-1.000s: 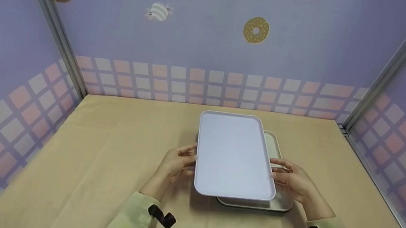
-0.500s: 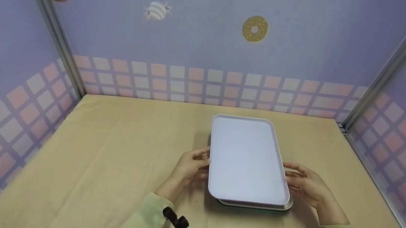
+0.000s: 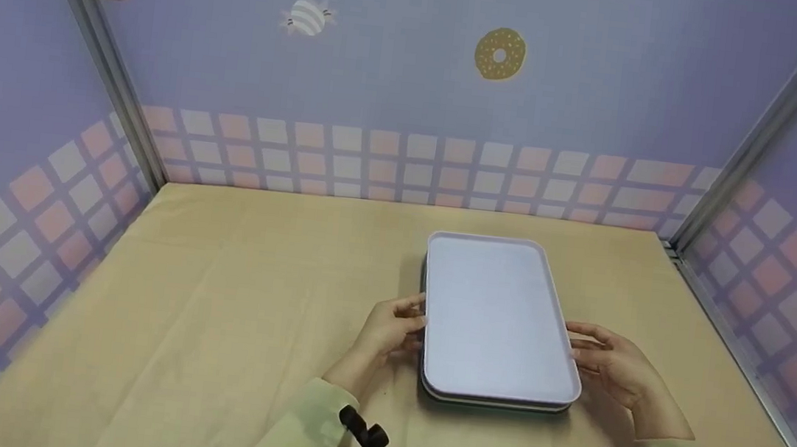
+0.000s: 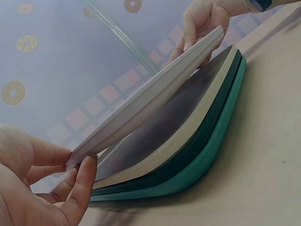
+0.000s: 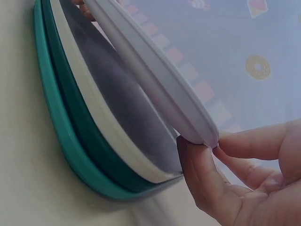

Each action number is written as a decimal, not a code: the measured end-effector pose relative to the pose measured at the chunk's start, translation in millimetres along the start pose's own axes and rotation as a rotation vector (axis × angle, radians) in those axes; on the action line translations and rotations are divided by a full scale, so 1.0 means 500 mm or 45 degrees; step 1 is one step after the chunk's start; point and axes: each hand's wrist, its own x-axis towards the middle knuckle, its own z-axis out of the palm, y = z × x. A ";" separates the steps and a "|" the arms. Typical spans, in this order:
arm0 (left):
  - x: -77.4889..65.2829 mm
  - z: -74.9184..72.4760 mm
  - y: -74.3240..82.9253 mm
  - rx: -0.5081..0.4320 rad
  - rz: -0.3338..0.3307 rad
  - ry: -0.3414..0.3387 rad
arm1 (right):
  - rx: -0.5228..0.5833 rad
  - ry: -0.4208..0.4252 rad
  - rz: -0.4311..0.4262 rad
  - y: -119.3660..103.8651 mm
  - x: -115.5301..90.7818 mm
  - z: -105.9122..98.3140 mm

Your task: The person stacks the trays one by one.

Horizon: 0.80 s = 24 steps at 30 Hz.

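In the head view a pale lavender-white rectangular tray (image 3: 500,316) lies between both hands. My left hand (image 3: 387,330) pinches its left long edge, and my right hand (image 3: 613,364) pinches the right one, thumbs near the rim. Both wrist views show this tray raised over a stack, with a gap beneath it. The stack's top is a cream-rimmed tray (image 5: 87,94) with a dark-looking inside. Under that come a dark green tray (image 5: 77,122) and a teal tray (image 5: 56,122) on the cloth. From above, the held tray hides most of the stack.
A beige cloth (image 3: 250,297) covers the table. A purple patterned wall (image 3: 383,88) rises behind it, with side walls and metal posts (image 3: 102,52) at the corners. Black wrist mounts (image 3: 363,431) sit on both sleeves.
Both hands have carried the lavender-white tray to the right and slightly nearer, bringing it over the stack. Less of the cream-rimmed tray shows from above now.
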 end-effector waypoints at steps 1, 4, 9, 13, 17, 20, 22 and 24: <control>0.001 0.001 -0.002 0.011 0.004 0.001 | -0.005 0.005 0.001 0.001 0.000 0.000; 0.005 0.002 -0.006 0.039 0.014 -0.004 | -0.017 0.033 0.011 0.003 0.003 -0.001; 0.010 0.001 -0.012 0.110 0.043 -0.013 | -0.073 0.055 0.007 0.005 0.005 0.003; 0.012 0.000 -0.017 0.137 0.058 -0.019 | -0.102 0.069 0.007 0.009 0.006 0.007; 0.012 0.000 -0.020 0.149 0.046 -0.027 | -0.108 0.071 0.012 0.010 0.005 0.010; 0.014 -0.002 -0.022 0.185 0.042 -0.034 | -0.121 0.055 0.010 0.009 0.004 0.012; 0.015 -0.002 -0.023 0.202 0.039 -0.035 | -0.132 0.055 0.013 0.008 0.004 0.013; 0.016 -0.002 -0.024 0.198 0.038 -0.036 | -0.141 0.053 0.017 0.006 0.004 0.015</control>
